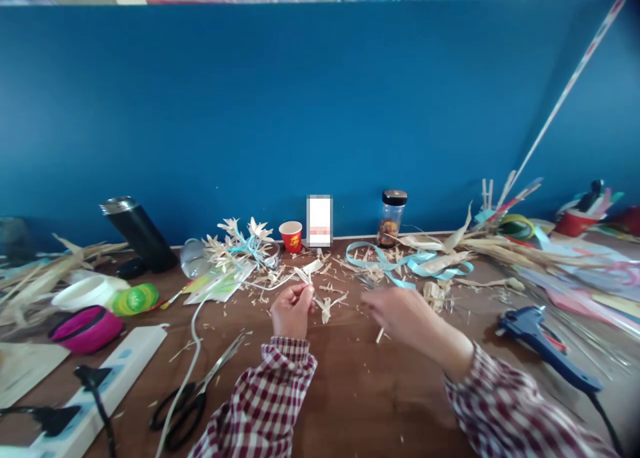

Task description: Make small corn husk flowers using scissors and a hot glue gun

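My left hand is closed in a pinch on a small pale straw piece held upright over the brown table. My right hand hovers to the right of it, smeared by motion, so its fingers are unclear. A small folded straw figure lies on the table between the two hands. Straw scraps litter the table beyond them. Both sleeves are red and white plaid.
Scissors lie at the near left beside a white cable and a power strip. A blue glue gun lies at right. At the back stand a black flask, a red cup, a jar, straw flowers and light blue ribbon.
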Demonstrator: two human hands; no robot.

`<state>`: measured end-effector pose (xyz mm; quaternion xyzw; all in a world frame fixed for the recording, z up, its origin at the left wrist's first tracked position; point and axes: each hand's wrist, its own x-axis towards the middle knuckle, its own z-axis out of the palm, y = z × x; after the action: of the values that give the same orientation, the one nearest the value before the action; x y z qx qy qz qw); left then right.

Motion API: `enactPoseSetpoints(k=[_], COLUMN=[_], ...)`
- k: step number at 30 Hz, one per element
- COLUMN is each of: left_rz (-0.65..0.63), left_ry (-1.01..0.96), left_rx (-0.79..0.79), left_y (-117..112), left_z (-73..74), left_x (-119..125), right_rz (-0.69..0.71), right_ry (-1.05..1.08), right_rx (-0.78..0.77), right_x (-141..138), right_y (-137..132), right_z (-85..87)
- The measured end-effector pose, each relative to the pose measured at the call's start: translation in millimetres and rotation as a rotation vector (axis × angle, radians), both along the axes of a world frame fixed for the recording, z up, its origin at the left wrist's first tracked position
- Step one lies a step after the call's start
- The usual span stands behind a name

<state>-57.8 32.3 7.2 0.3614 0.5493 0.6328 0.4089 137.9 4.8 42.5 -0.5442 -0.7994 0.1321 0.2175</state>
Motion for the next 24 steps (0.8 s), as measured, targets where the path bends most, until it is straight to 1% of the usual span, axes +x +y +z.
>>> enactPoseSetpoints(k=[1, 2, 4, 6, 9, 13, 17, 21, 24], left_rz=[0.003, 0.011, 0.029, 0.033, 0.012, -0.001, -0.002, 0.01, -0.03], left_ry=[-0.01, -0.028, -0.06, -0.058, -0.025, 0.001, -0.016, 0.006, 0.023], left_rx=[-0.011, -0.021, -0.034, -0.039, -0.046, -0.046, -0.05, -0.074, -0.095], left_y=[0, -1, 0, 1, 2, 2, 1, 2, 3], left_z=[0.8, 1.5, 2.1, 1.6, 0.1, -0.5, 0.5, 0.2, -1.2], left_x=[1, 1, 2, 2, 1, 0, 2, 1, 0], right_rz=[-0.073, -0.111, -0.151, -0.147, -0.103, 0.001, 0.039, 0.081, 0.073], right_ry=[-0.17, -0.27, -0.35, -0.345, -0.281, -0.194, -0.233, -0.258, -0.209], right_rx=[0.039, 0.052, 0.049, 0.049, 0.068, 0.059, 0.091, 0.12, 0.092], right_x=[10, 19, 28, 27, 13, -14, -33, -37, -32], right_y=[13, 23, 35, 40, 42, 44, 44, 44, 46], right_z=[4.1, 7.0, 9.8, 9.4, 3.9, -11.9, -27.2, -33.8, -36.9])
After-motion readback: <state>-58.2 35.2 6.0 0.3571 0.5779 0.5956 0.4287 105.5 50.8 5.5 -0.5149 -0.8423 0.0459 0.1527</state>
